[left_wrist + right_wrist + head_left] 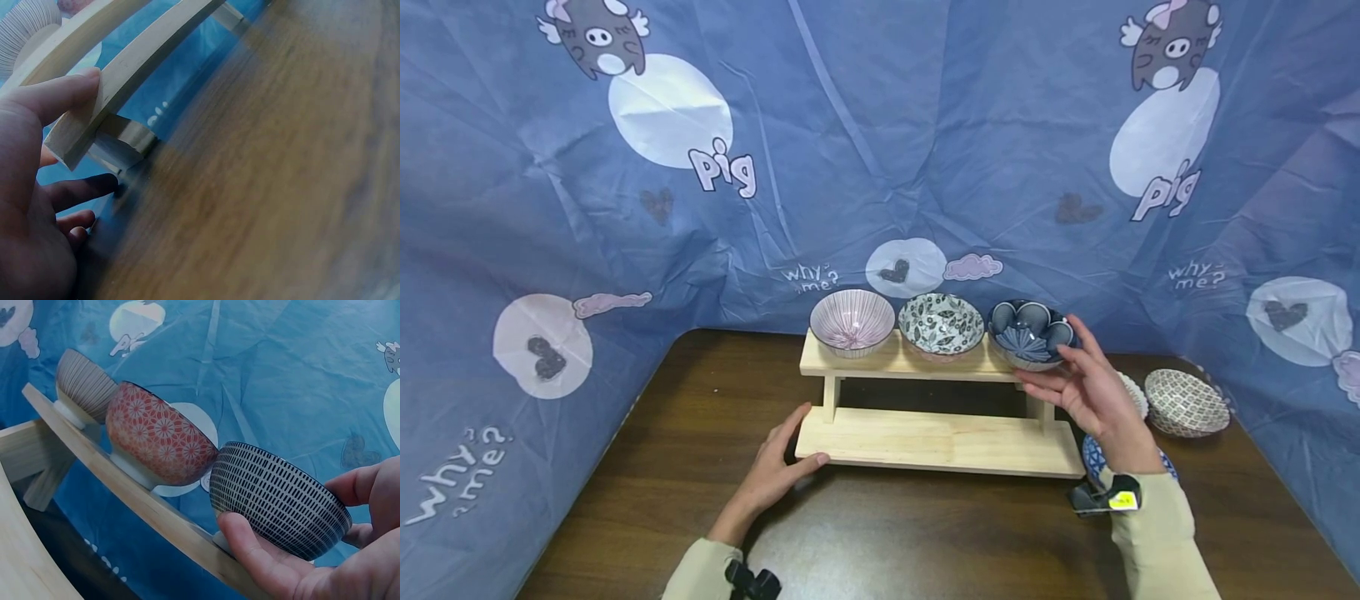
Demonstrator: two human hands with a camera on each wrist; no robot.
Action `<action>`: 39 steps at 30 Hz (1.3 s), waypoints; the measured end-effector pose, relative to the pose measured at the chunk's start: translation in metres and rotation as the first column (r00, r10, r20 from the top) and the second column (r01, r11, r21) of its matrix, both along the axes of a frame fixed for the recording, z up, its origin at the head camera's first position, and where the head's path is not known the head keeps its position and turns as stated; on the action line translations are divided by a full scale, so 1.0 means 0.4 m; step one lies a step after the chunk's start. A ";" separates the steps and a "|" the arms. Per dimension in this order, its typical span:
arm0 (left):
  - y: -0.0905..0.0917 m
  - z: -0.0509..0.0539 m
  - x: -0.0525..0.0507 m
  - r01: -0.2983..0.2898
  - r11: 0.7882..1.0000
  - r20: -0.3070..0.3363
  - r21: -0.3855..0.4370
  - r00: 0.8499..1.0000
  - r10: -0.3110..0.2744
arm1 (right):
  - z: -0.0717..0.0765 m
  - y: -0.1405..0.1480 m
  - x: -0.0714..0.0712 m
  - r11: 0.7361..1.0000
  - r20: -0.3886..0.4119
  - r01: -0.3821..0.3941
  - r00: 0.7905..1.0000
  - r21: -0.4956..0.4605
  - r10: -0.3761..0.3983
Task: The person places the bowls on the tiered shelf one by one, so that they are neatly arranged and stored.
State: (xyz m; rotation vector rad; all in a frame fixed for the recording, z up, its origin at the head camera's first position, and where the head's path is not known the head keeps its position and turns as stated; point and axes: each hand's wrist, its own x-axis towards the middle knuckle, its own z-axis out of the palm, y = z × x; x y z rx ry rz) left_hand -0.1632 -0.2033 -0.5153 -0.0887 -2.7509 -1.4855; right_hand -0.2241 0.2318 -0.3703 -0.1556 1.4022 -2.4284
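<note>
A two-tier wooden stand (925, 437) holds three bowls on its upper shelf: a pink-striped bowl (852, 321), a leaf-patterned bowl (942, 325) with a red outside, and a dark blue bowl (1028, 335) at the right end. My right hand (1097, 396) grips the blue bowl, whose dashed outer wall (278, 500) shows in the right wrist view, thumb low on its side and fingers at the rim. With thumb and fingers, my left hand (771, 471) holds the left end of the lower shelf; the left wrist view shows the thumb on the board's edge (94, 115).
Right of the stand on the brown table (925, 542) are a grey-patterned bowl (1187, 403), a whitish bowl (1133, 395) partly behind my right hand and a blue-and-white one (1093, 458) under my wrist. A blue printed cloth (850, 208) hangs behind and at the sides.
</note>
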 end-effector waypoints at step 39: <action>-0.001 0.000 -0.001 0.012 1.000 -0.005 -0.004 1.000 -0.012 | -0.046 0.185 0.133 0.974 -0.121 0.080 0.987 -0.213 -0.107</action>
